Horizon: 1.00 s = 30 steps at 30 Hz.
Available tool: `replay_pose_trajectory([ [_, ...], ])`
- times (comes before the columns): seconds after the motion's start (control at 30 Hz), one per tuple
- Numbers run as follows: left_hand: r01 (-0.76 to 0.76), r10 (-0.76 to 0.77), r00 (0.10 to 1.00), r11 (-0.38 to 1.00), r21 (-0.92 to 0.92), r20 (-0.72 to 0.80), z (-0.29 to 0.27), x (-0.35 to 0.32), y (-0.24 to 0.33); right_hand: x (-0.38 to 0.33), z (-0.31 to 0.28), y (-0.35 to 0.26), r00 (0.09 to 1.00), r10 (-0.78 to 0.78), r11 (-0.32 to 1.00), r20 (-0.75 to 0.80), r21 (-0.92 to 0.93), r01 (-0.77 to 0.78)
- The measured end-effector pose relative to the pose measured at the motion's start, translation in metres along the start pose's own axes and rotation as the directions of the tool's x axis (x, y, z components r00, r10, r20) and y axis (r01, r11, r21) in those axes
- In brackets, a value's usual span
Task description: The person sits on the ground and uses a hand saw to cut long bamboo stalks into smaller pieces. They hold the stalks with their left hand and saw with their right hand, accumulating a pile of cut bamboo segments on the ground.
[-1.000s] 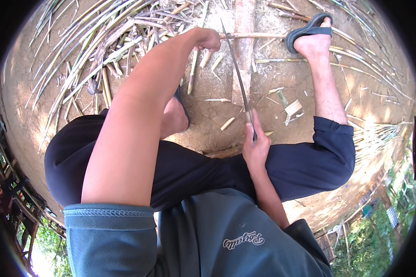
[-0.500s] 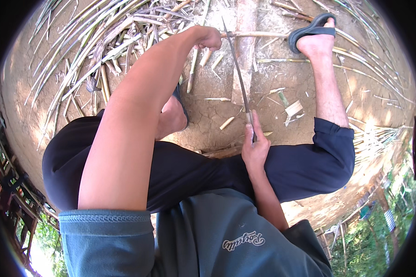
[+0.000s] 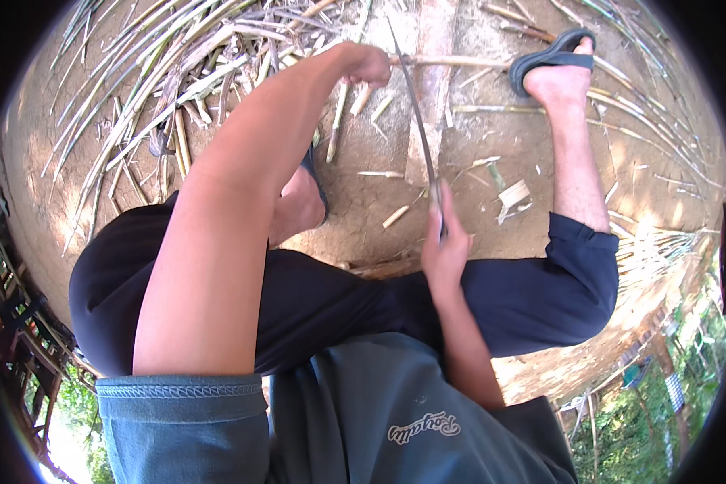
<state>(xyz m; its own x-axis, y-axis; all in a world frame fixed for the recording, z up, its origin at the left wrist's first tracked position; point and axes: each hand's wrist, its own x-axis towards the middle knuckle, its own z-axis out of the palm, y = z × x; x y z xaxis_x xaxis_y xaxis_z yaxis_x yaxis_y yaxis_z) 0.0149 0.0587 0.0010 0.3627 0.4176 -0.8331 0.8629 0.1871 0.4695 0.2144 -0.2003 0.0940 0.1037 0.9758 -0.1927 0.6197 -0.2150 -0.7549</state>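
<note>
My left hand [image 3: 369, 66] is closed round one end of a pale cane stalk [image 3: 468, 61], its fingers mostly turned away from view. The stalk runs rightward across a plank [image 3: 422, 149] to my sandal [image 3: 532, 66], where its far end is hidden. In my right hand [image 3: 446, 246] is the handle of a long, thin-bladed tool that looks like a hand saw [image 3: 420, 121]. Its dark blade points away from me and crosses the stalk just right of my left hand. I cannot make out any teeth.
A large heap of cane stalks [image 3: 218, 40] spreads over the far left ground. More long stalks [image 3: 653, 101] lie at the right, beyond my foot. Short cut pieces [image 3: 395, 216] and a pale flat scrap [image 3: 514, 194] are scattered around the plank, which has whitish dust on it.
My right hand has pushed slightly forward, and the blade's tip now reaches farther past the stalk. My left hand still grips the stalk in nearly the same place.
</note>
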Motion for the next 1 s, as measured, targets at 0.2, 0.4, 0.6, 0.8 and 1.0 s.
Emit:
replay_pose_trajectory([
  [0.2,0.034,-0.034,0.999,0.999,0.0,0.029,0.008,0.005,0.007,0.094,0.038,-0.025,0.99,0.133,0.99,0.036,-0.052,-0.131],
  [0.4,0.037,-0.034,0.997,0.999,-0.029,0.072,0.01,0.013,-0.001,-0.029,-0.02,-0.009,0.999,0.043,0.996,0.002,-0.082,-0.043],
  [0.6,0.044,-0.044,0.999,0.999,0.019,0.026,0.002,0.017,0.005,0.097,0.026,-0.028,0.998,0.051,0.999,0.044,0.013,-0.052],
  [0.8,0.022,-0.02,0.997,0.999,-0.033,0.071,0.008,0.006,0.008,-0.007,-0.019,-0.028,0.997,0.075,0.994,0.008,-0.081,-0.074],
  [1.0,0.037,-0.039,0.997,0.999,0.027,0.062,0.009,0.021,-0.003,0.088,0.021,-0.027,0.999,0.011,1.0,0.031,-0.02,-0.011],
])
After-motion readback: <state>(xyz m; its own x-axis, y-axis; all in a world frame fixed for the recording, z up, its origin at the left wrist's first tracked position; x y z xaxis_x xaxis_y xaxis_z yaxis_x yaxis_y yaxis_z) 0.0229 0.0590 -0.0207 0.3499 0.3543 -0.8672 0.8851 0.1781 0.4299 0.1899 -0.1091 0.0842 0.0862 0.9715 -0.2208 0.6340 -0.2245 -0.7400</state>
